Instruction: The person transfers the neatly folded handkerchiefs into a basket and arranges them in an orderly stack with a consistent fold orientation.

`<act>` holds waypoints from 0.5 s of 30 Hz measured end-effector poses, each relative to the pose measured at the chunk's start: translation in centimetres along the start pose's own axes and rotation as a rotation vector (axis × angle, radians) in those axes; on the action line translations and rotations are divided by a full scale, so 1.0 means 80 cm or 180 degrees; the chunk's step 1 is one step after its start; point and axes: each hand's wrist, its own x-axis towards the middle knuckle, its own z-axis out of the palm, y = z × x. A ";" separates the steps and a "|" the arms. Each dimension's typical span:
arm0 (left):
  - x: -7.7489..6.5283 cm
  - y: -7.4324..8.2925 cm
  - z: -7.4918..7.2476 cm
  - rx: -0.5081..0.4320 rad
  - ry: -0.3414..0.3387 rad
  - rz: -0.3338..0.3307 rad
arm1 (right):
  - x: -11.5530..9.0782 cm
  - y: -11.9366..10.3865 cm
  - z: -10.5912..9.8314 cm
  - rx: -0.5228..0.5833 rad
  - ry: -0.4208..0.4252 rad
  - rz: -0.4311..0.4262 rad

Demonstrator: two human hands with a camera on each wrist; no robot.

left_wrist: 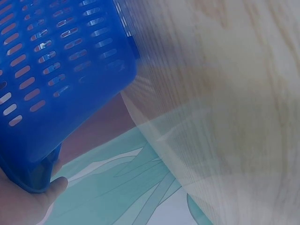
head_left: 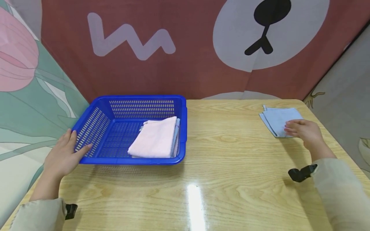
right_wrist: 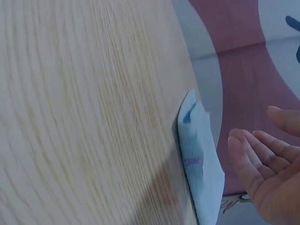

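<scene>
A blue plastic basket (head_left: pixel 131 161) stands on the left of the table, and my left hand (head_left: pixel 64 154) grips its left rim near the front corner. Inside the basket, toward its right end, lies a small stack of folded towels with a pale pink towel (head_left: pixel 156 138) on top. Bluish edges show beneath it. A folded light blue towel (head_left: pixel 278 118) lies at the table's far right. My right hand (head_left: pixel 306 131) hovers beside and over its near right edge, fingers relaxed. In the right wrist view a gap shows between those fingers and the towel (right_wrist: pixel 201 164).
The wooden table (head_left: pixel 225 173) has a bright light reflection near its front. Behind it hangs a reddish-brown cloth (head_left: pixel 193 64) with a cartoon face. Patterned floral fabric (head_left: pixel 55 93) borders the left side, and a greyish covering (head_left: pixel 347 93) the right.
</scene>
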 end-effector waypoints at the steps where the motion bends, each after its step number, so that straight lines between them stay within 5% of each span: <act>1: -0.001 0.000 0.000 -0.0001 -0.0002 -0.0006 | 0.002 0.000 0.000 -0.0083 0.0024 -0.0017; 15: -0.005 -0.002 0.003 -0.0021 -0.0022 -0.0043 | 0.025 0.027 -0.024 -0.1272 0.0221 0.0116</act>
